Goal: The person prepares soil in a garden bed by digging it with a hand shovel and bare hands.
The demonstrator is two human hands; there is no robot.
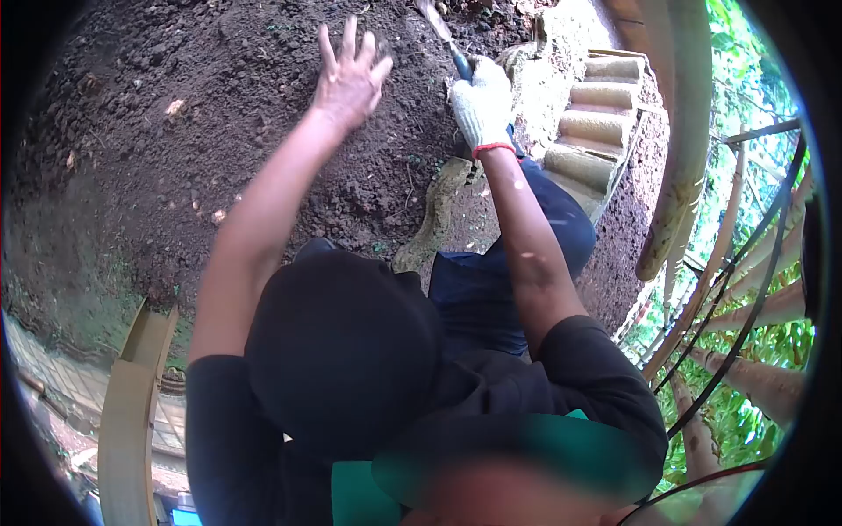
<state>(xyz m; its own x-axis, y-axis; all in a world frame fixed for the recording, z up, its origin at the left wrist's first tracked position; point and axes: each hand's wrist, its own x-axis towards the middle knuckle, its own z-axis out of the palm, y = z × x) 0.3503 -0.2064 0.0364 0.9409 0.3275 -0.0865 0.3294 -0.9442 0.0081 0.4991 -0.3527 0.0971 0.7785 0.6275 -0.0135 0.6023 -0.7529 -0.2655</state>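
Blue-handled hand tool point(453, 49) juts over dark soil point(228, 105) left of the ridged tan tiles point(599, 124), the gloved right hand's point(482, 101) fingers curled around its grip; farther left of the tiles, the bare left hand point(349, 83) spreads its fingers.

Tool point(445, 37) right of left hand point(349, 85); soil point(219, 96) beneath

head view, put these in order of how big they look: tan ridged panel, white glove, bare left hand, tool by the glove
1. Tan ridged panel
2. Bare left hand and white glove: too alike to rank
3. Tool, judging by its visible part
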